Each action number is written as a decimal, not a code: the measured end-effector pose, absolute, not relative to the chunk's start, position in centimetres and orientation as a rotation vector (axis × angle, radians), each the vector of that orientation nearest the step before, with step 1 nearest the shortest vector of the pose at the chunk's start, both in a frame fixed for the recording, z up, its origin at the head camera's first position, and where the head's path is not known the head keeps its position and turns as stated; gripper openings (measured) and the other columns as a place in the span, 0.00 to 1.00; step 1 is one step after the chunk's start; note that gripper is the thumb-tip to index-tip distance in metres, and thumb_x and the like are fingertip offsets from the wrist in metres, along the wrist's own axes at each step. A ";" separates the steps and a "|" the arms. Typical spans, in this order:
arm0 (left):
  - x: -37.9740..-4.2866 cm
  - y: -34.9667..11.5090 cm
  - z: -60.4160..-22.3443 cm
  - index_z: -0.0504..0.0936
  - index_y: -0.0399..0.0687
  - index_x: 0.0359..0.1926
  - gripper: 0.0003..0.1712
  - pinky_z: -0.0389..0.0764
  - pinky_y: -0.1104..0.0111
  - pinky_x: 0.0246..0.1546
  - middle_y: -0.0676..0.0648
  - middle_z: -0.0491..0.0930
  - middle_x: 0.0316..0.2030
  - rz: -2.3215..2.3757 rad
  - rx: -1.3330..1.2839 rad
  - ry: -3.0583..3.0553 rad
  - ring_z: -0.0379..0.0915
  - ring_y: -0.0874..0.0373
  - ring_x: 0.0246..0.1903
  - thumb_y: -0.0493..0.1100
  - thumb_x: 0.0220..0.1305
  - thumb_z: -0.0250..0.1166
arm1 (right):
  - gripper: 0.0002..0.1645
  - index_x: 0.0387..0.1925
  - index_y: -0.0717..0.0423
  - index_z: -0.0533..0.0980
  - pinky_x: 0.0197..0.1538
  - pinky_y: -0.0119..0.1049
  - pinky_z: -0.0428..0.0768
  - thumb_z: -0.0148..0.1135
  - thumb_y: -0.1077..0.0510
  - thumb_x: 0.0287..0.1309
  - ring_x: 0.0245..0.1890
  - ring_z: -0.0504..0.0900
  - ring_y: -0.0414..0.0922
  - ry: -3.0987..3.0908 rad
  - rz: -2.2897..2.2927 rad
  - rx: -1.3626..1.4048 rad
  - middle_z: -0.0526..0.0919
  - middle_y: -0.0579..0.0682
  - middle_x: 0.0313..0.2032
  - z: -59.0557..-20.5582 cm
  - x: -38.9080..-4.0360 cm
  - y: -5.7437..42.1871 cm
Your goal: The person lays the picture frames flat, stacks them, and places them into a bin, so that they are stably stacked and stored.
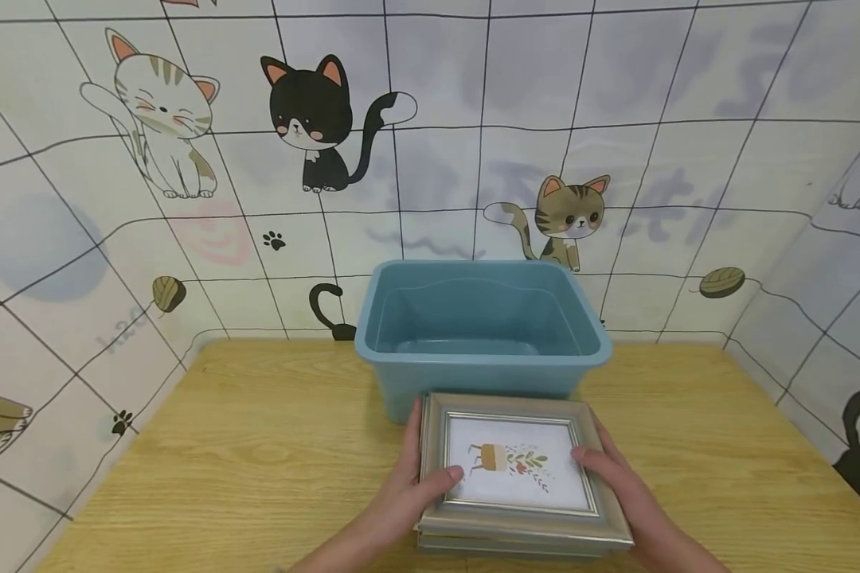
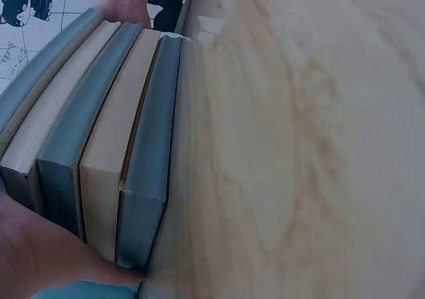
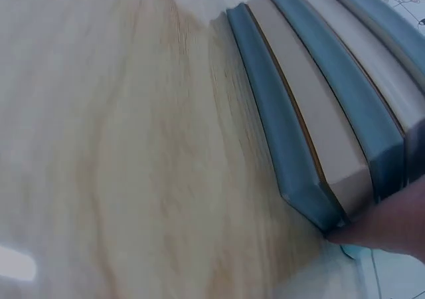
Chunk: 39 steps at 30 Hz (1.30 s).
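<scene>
A stack of several picture frames (image 1: 513, 461) lies in front of the blue tub on the wooden table. The top frame has a silvery border and a print of a plant in a brown pot, turned sideways. My left hand (image 1: 410, 495) grips the stack's left side, its thumb over the top frame's edge. On the opposite side my right hand (image 1: 629, 487) holds it likewise, thumb on the border. Blue-grey and cream frame edges alternate in the stack (image 2: 99, 126) in the left wrist view. In the right wrist view, a finger (image 3: 392, 222) presses near the lowest frame's corner.
Directly behind the stack stands an open blue plastic tub (image 1: 483, 362), with nothing visible inside. The wooden table (image 1: 272, 446) extends to both sides. A white cloth (image 1: 437, 159) with printed cats and grid lines covers the back and sides.
</scene>
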<state>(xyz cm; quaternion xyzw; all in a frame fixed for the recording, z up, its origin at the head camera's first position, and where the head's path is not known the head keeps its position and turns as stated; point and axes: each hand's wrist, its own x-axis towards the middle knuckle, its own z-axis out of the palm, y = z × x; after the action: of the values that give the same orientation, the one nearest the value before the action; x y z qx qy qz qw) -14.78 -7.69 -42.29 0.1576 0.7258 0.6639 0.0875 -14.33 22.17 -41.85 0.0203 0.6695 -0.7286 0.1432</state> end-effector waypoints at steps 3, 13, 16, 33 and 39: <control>-14.8 -7.7 -42.2 0.29 0.53 0.82 0.61 0.42 0.37 0.70 0.33 0.36 0.79 1.960 0.470 2.132 0.38 0.37 0.75 0.49 0.66 0.65 | 0.54 0.78 0.33 0.19 0.46 0.48 0.85 0.47 0.53 0.74 0.42 0.86 0.52 1.901 -2.069 -0.037 0.74 0.60 0.59 -41.9 -14.8 22.5; -15.2 -7.9 -42.0 0.27 0.56 0.82 0.61 0.43 0.34 0.69 0.33 0.36 0.79 1.881 0.445 2.142 0.37 0.34 0.75 0.49 0.66 0.64 | 0.60 0.76 0.30 0.15 0.44 0.50 0.85 0.52 0.55 0.72 0.40 0.86 0.52 1.934 -1.957 -0.174 0.58 0.74 0.64 -41.8 -15.6 23.4; -15.3 -7.8 -42.1 0.28 0.55 0.82 0.61 0.44 0.34 0.69 0.33 0.35 0.79 1.867 0.453 2.155 0.36 0.34 0.76 0.49 0.67 0.64 | 0.60 0.76 0.30 0.14 0.44 0.51 0.85 0.52 0.54 0.73 0.40 0.86 0.53 1.947 -1.924 -0.185 0.57 0.76 0.64 -41.7 -15.5 23.8; -15.4 -8.2 -41.9 0.26 0.55 0.82 0.60 0.49 0.38 0.69 0.37 0.36 0.80 1.779 0.529 2.176 0.40 0.39 0.75 0.51 0.67 0.61 | 0.57 0.78 0.32 0.17 0.46 0.46 0.84 0.50 0.55 0.74 0.43 0.83 0.54 2.036 -1.876 -0.230 0.38 0.75 0.73 -41.7 -14.9 24.5; -15.3 -8.4 -41.9 0.26 0.57 0.82 0.60 0.47 0.39 0.69 0.39 0.37 0.80 1.826 0.507 2.161 0.42 0.40 0.74 0.50 0.67 0.62 | 0.56 0.80 0.34 0.22 0.44 0.45 0.84 0.50 0.55 0.73 0.44 0.82 0.53 2.083 -1.928 -0.255 0.36 0.71 0.76 -41.9 -15.0 23.8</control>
<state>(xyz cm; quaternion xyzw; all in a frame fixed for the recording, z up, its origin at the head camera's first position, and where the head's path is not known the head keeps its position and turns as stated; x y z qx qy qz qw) -15.27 -8.37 -41.87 0.1748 0.7452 0.6295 0.1332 -14.98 23.75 -41.88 -0.0885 0.7232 -0.6694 0.1452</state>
